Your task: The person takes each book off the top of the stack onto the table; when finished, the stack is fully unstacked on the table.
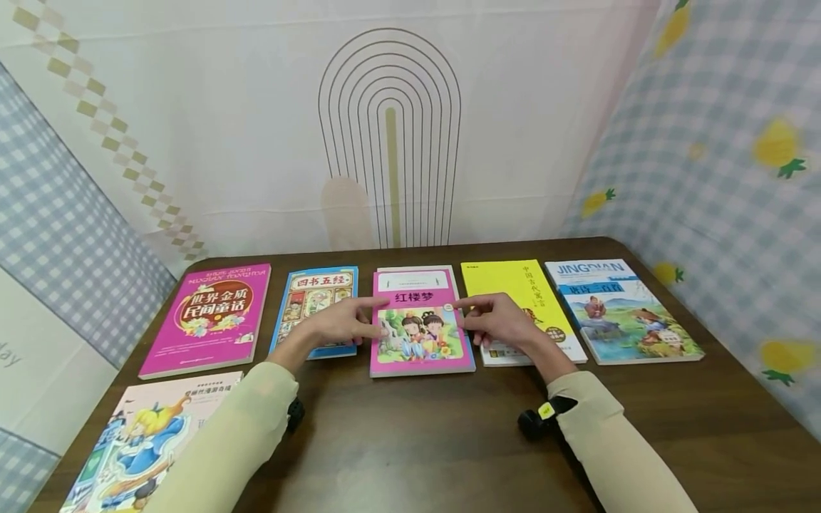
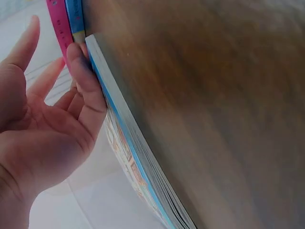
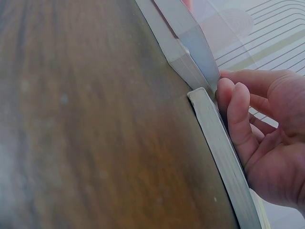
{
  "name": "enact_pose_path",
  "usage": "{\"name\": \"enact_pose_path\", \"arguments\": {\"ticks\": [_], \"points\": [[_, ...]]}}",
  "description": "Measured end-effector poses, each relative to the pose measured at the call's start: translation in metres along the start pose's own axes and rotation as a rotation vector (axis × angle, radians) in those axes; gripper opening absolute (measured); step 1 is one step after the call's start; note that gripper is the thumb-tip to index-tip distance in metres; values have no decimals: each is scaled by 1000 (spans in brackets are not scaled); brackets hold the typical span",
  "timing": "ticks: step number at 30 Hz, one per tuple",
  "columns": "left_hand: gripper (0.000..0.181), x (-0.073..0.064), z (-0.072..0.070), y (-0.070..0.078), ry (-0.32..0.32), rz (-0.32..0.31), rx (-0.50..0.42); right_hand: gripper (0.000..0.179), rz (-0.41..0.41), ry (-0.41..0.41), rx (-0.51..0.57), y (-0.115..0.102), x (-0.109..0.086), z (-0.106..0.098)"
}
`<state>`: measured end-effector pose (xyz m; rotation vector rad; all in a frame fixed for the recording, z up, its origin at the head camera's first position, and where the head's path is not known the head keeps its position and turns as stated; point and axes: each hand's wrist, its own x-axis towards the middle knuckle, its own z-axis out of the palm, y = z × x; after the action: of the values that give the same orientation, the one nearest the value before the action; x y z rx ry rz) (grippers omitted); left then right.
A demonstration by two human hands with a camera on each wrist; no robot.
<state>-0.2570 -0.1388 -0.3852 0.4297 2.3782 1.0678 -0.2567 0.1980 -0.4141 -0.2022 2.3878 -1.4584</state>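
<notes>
In the middle of the back row a pink book (image 1: pixel 420 335) with two cartoon children on its cover lies over another book (image 1: pixel 457 279), which is mostly hidden. My left hand (image 1: pixel 343 324) holds its left edge, with thumb and forefinger at the cover. At the opposite edge, my right hand (image 1: pixel 497 318) grips it, the other fingers curled in. The left hand overlaps a blue-bordered book (image 1: pixel 321 285), whose page edge (image 2: pixel 138 143) runs beside the palm in the left wrist view. Below the right hand lies a yellow book (image 1: pixel 503 274).
A magenta book (image 1: pixel 208 320) lies at the back left, and a light-coloured book with a blonde girl (image 1: pixel 150 438) is nearer the front, partly behind my left sleeve. A blue landscape book (image 1: pixel 625 313) lies far right. The brown table (image 1: pixel 410 449) meets a curtain (image 1: pixel 513 142) behind.
</notes>
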Motion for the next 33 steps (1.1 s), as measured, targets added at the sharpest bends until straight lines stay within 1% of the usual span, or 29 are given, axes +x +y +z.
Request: {"name": "enact_pose_path", "arguments": {"ticks": [3,5,7,12,15,23,33], "points": [[79,5,3,0,30,8,39,45,8,4,-1,0,-1,0],[81,5,4,0,49,8,47,44,9,3,-1,-1,-1,0],[82,6,3,0,52,-5,43,44,8,0,2,-2,-1,1],[82,5,1,-2,27,-36,5,44,7,-4,9,-1,-1,2],[81,6,0,-2,19,-40,-9,43,3,3,9,0,-2,2],[80,8,0,-4,-3,-15,-33,42,0,1,13,0,-3,1],[80,6,-1,-6,-15,10,-70,42,10,2,10,1,-1,0]]}}
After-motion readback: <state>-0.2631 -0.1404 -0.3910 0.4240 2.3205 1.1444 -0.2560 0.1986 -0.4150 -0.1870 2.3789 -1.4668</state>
